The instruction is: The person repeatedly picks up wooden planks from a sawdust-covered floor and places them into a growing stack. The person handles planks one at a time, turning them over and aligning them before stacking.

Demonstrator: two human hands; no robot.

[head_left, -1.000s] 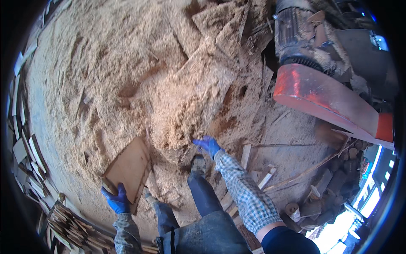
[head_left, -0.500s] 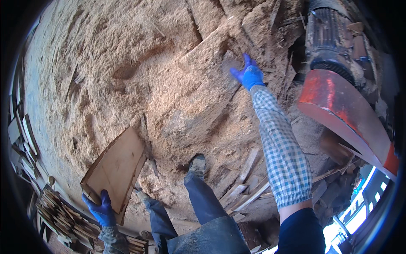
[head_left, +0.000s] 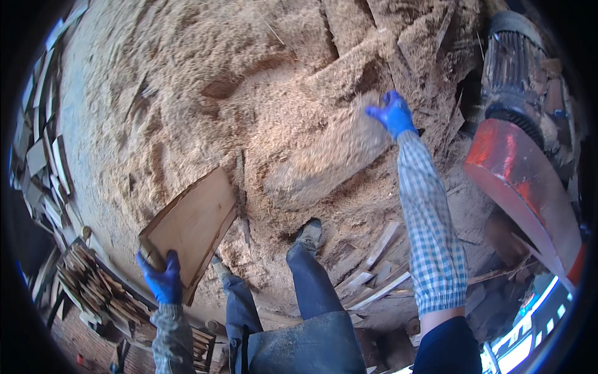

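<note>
My left hand (head_left: 162,277), in a blue glove, grips the near edge of a broad flat wooden board (head_left: 196,218) with a rough bark edge, its thumb on the upper face. My right hand (head_left: 392,115), gloved in blue and with a checked sleeve over the forearm, reaches far ahead. It is closed on the far end of a long slab of wood (head_left: 330,159) coated in sawdust. The slab is blurred by motion, and a dark shadow runs along its right side. The fingertips at its far end are partly hidden.
Deep sawdust (head_left: 187,75) covers the ground around my boots (head_left: 308,235). A red metal guard (head_left: 517,162) and a dusty motor (head_left: 514,68) stand at the right. Stacked wood strips (head_left: 93,283) lie at the lower left, and loose offcuts (head_left: 380,249) lie right of my legs.
My right hand has closed on the end of the sawdust-covered slab, which now stands out from the sawdust. My left hand still holds the board. The whole view has shifted.
</note>
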